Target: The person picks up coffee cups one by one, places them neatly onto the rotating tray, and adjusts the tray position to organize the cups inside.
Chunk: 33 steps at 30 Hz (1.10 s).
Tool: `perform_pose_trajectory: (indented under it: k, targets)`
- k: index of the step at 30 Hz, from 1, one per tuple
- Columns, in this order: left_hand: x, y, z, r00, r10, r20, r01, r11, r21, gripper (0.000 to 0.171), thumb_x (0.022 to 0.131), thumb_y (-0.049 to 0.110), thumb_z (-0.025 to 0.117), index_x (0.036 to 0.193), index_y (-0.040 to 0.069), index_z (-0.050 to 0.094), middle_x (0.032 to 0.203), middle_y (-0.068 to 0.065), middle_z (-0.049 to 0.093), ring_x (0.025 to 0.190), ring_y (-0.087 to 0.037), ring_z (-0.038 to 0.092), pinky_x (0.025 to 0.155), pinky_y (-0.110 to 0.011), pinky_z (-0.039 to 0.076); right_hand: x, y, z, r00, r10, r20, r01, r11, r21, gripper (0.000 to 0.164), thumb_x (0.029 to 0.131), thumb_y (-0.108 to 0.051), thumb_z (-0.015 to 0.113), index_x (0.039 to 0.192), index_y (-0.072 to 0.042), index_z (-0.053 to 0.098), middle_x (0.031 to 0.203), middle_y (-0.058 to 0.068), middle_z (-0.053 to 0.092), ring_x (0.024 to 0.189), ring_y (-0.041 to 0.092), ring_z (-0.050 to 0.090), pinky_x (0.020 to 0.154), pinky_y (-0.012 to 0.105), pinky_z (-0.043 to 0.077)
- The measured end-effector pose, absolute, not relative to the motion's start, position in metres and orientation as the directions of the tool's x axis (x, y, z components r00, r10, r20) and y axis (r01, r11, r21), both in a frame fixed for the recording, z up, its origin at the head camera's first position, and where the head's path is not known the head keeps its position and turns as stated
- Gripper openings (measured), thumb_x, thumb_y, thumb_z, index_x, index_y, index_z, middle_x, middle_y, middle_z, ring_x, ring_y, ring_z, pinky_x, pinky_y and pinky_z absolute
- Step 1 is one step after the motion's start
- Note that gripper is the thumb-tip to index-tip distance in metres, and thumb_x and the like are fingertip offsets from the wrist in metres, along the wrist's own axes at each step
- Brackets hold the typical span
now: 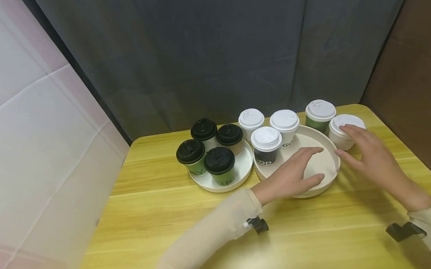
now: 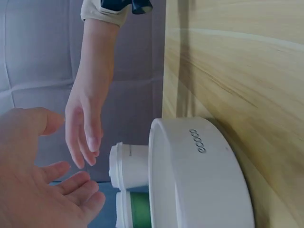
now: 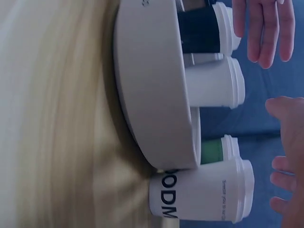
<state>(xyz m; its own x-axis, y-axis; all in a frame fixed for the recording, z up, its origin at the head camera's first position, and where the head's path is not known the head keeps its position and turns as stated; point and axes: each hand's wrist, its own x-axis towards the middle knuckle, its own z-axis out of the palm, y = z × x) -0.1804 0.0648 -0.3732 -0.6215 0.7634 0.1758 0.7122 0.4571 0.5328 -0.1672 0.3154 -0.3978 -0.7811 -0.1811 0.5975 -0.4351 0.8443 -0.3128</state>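
Note:
My left hand (image 1: 291, 175) hovers over the near left part of the round cream tray (image 1: 317, 191), fingers extended and holding nothing. The right hand (image 1: 377, 160) is above the tray's right side, fingers spread, close to a white paper cup (image 3: 204, 192) with a white lid. That cup stands on the table just outside the tray; in the right wrist view a gap shows between hand and cup. Behind it is a green cup (image 1: 316, 124) with a white lid. On the tray's left side are a dark cup (image 1: 265, 156) and a white cup (image 1: 287, 138), both white-lidded.
Left of the tray, a smaller white plate (image 1: 246, 165) bears several cups with black lids (image 1: 219, 160). Another white-lidded cup (image 1: 251, 119) stands behind the dark one. A grey curtain (image 1: 198, 64) closes the back; a brown panel (image 1: 409, 76) bounds the right.

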Motion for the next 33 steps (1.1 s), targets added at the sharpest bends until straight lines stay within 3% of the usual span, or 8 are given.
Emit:
perform_pose_trajectory:
  k: [8,13,26,33]
  targets:
    - [-0.193,0.092,-0.368,-0.653,0.744,0.143,0.656,0.462,0.597,0.066,0.099,0.034,0.054,0.155,0.013,0.027,0.157,-0.003,0.038,0.146,-0.008,0.036,0.118,-0.014,0.029,-0.184,0.329,-0.394,-0.843,-0.087,0.532,-0.338,0.854,-0.396,0.067,0.087,-0.019,0.074,0.147,-0.007,0.044,0.147,0.030,0.044,0.130,0.055,0.040,0.108,0.071,0.031]
    - [-0.203,0.108,-0.368,-0.690,0.713,0.124,0.600,0.469,0.648,0.067,0.099,0.034,0.052,0.157,0.013,0.024,0.159,-0.002,0.035,0.147,-0.008,0.034,0.119,-0.015,0.027,-0.194,0.334,-0.394,-0.850,-0.052,0.524,-0.311,0.852,-0.421,0.067,0.084,-0.015,0.075,0.143,-0.003,0.046,0.145,0.032,0.044,0.129,0.055,0.040,0.105,0.070,0.031]
    - [-0.238,0.142,-0.381,-0.757,0.650,0.068,0.448,0.440,0.779,0.065,0.095,0.026,0.057,0.153,0.011,0.031,0.148,-0.004,0.050,0.133,-0.013,0.052,0.108,-0.014,0.039,-0.212,0.346,-0.397,-0.884,-0.003,0.468,-0.260,0.835,-0.486,0.068,0.087,-0.024,0.074,0.143,0.002,0.044,0.143,0.035,0.043,0.131,0.056,0.038,0.108,0.070,0.028]
    - [-0.247,0.151,-0.387,-0.768,0.640,0.024,0.398,0.446,0.802,0.067,0.095,0.027,0.058,0.154,0.012,0.029,0.150,-0.005,0.049,0.136,-0.013,0.050,0.111,-0.015,0.037,-0.217,0.350,-0.400,-0.917,0.008,0.399,-0.215,0.833,-0.510,0.074,0.090,-0.030,0.071,0.149,0.000,0.038,0.148,0.033,0.040,0.131,0.056,0.039,0.105,0.072,0.029]
